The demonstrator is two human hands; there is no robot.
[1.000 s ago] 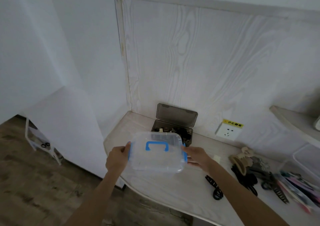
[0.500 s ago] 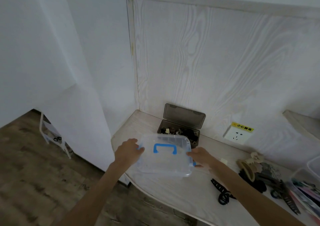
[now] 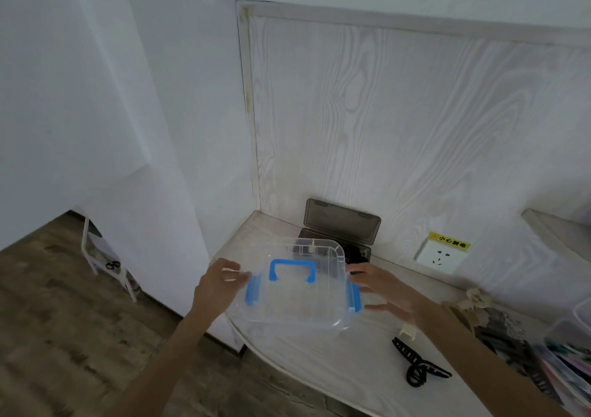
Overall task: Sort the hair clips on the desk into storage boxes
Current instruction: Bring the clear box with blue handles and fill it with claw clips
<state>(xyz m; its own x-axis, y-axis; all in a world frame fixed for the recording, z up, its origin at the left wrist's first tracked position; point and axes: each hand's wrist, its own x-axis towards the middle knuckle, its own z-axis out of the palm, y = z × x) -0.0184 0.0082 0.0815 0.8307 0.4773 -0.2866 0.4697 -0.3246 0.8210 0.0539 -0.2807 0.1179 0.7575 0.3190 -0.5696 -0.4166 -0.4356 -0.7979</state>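
A clear storage box [image 3: 297,301] with a blue handle and blue side latches sits low over the left end of the desk [image 3: 351,362], its lid on. My left hand [image 3: 217,285] grips its left edge by the latch. My right hand [image 3: 380,292] presses the right latch with fingers spread. Behind it a dark smoky box [image 3: 361,253] stands with its lid [image 3: 342,224] up. A black claw clip [image 3: 415,365], a small cream clip [image 3: 407,330], beige claw clips [image 3: 463,308] and a heap of dark clips [image 3: 502,336] lie to the right.
Another clear container [image 3: 572,349] holding colourful clips stands at the far right edge. A wall socket [image 3: 441,255] with a yellow label sits above the desk's back. A shelf [image 3: 559,234] juts out at the right. A white rack [image 3: 105,266] stands on the wooden floor, left.
The clear box has come down from mid-air toward the desk's left end in front of the dark box. My right hand's fingers have spread along its side.
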